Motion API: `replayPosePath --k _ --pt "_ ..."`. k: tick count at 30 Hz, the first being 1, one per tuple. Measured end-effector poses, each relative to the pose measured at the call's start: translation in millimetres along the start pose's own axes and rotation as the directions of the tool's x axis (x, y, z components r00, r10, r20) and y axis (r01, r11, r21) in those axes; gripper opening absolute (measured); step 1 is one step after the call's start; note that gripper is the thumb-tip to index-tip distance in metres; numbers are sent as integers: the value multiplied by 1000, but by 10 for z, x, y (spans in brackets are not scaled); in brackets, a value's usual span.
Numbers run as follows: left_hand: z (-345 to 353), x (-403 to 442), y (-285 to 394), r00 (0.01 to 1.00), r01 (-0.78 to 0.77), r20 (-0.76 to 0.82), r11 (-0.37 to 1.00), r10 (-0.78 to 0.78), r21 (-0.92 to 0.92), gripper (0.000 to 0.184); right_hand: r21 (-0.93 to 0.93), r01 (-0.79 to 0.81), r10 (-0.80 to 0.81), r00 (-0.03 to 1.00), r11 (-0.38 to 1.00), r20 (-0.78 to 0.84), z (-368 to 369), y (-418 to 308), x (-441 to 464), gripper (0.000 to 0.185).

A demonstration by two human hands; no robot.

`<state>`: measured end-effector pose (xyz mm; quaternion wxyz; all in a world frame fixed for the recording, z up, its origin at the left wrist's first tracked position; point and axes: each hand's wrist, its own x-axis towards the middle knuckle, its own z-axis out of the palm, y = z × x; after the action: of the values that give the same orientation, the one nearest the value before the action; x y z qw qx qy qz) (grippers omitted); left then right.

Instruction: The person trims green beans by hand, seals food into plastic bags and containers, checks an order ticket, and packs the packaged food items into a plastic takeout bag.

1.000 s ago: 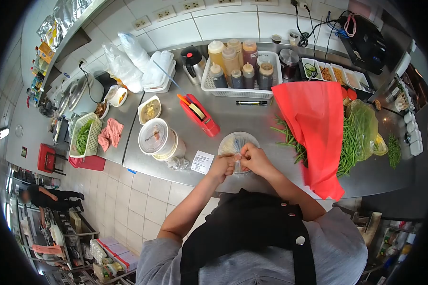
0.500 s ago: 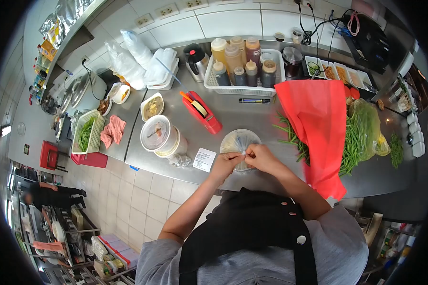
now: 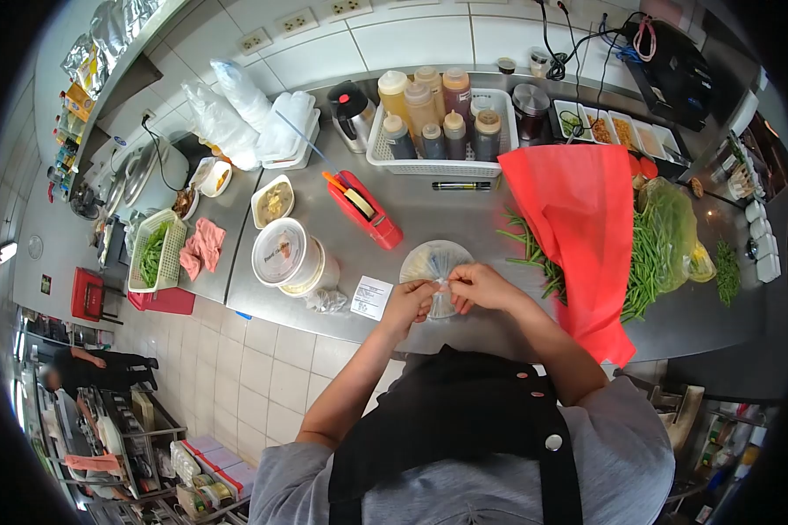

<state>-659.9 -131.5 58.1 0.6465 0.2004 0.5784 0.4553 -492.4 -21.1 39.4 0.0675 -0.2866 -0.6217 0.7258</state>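
Observation:
In the head view a round pale bundle in clear plastic (image 3: 423, 260) sits on the steel counter, its plastic gathered to a twist at the middle. My left hand (image 3: 410, 305) pinches this twist from the left. From the other side the fingers of my right hand (image 3: 483, 287) close on the same gathered plastic. Both hands nearly touch there, and the fingertips hide the exact grip. Left of the bundle lies a printed paper slip (image 3: 371, 297). A red tape dispenser (image 3: 363, 210) stands just beyond, with an orange-handled item in it.
Stacked lidded tubs (image 3: 287, 254) and a bowl of food (image 3: 273, 202) stand to the left. A white basket (image 3: 499, 131) of sauce bottles is behind. Red cloth (image 3: 569, 227) covers part of the green beans (image 3: 643, 276) at right. Another person (image 3: 105, 369) is far off left.
The view has shifted slightly. My hands stay at the plastic twist, with the fingers slightly repositioned and the right hand's fingers curled lower.

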Motion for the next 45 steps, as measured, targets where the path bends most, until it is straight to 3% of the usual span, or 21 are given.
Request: replayPosePath --k 2,4,7,8,10,14,16,17,19,22,26,28,32,34,35,36,37,38,40,43,45 --pt "-13 -1 14 1000 1 24 999 0 -41 16 -42 -17 18 1000 999 8 41 -104 -48 20" --pt "-7 -29 21 1000 -19 13 995 17 99 16 -320 58 -65 998 946 -13 84 -140 -88 23" --pt "15 -63 53 995 -89 -21 936 102 341 24 -350 77 -102 993 934 -53 92 -71 -51 20" --pt "6 -44 34 994 -90 -23 937 104 339 24 -352 78 -102 993 933 -50 82 -70 -52 20" --pt "-3 2 -34 865 -407 20 676 502 615 24 -539 162 -225 973 827 -52 68 -61 -83 21" --pt "47 44 -84 852 -391 -42 688 522 611 24 -601 224 -341 936 767 -86 87 15 -124 24" --pt "87 52 -86 829 -389 -77 670 554 633 19 -162 117 -127 990 980 -58 70 83 -96 23" --pt "119 56 -102 829 -387 -80 671 553 632 19 -161 116 -126 991 980 -54 55 107 -77 23" --pt "205 71 -153 742 -385 -125 571 659 725 16 29 68 -67 997 997 -36 25 115 -49 22" --pt "298 109 -203 669 -455 -238 641 704 618 16 83 35 -30 998 996 -56 31 68 -76 21" --pt "256 178 -244 694 -457 -247 679 676 574 14 70 6 -1 997 998 -80 54 62 -67 21" --pt "221 225 -270 635 -495 -204 595 745 633 15 -61 97 -100 994 993 -47 57 128 -30 19" --pt "193 259 -266 641 -444 -178 550 747 708 15 -307 218 -244 969 926 -48 93 144 -9 19" --pt "226 267 -242 670 -417 -187 572 719 707 13 -65 89 -92 995 994 -43 74 47 -66 21" --pt "248 265 -229 669 -417 -187 572 719 707 13 -66 90 -93 995 994 -43 51 41 -65 21" --pt "273 260 -215 600 -403 -166 475 783 782 11 170 -15 13 1000 985 12 15 37 -73 21" --pt "289 266 -193 525 -379 -132 370 841 848 10 388 -127 100 991 913 88 -19 23 -78 21" --pt "250 299 -210 520 -385 -129 366 845 847 10 384 -121 96 992 915 83 -43 29 -69 21" --pt "115 331 -271 574 -477 91 243 814 844 14 637 -167 114 986 753 124 -78 99 -21 21" --pt "44 288 -302 535 -498 190 126 823 858 18 686 -155 70 986 711 150 -101 173 31 20" --pt "92 219 -313 542 -489 167 148 824 860 20 653 -123 74 992 747 103 -79 179 27 19"
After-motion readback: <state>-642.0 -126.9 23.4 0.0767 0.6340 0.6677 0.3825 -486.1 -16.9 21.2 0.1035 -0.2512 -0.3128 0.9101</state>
